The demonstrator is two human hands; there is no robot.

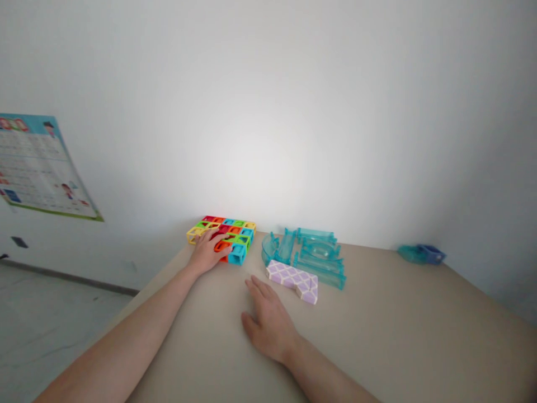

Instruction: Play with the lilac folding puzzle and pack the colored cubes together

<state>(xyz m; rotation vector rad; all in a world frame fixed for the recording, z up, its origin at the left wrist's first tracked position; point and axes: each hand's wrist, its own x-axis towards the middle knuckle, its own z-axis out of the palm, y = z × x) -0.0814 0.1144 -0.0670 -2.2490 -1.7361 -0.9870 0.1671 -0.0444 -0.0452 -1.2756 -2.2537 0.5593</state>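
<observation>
My left hand (207, 251) rests with its fingers spread on the near side of a flat block of colourful open-sided cubes (238, 253), coloured red, orange, yellow, green and blue. Part of the cubes is hidden under that hand. My right hand (271, 323) lies on the table with its fingers stretched forward and thumb apart, holding nothing. Just beyond its fingertips is an L-shaped lilac piece (293, 279) with a white lattice pattern. Behind this piece lie several translucent teal track pieces (319, 257), some straight and one curved.
The beige table (390, 330) stands against a white wall (268, 140). At its far right sit a teal translucent piece (411, 253) and a dark blue cube-like piece (432, 254). A printed poster (46, 168) hangs on the wall at left, above a tiled floor (54, 313).
</observation>
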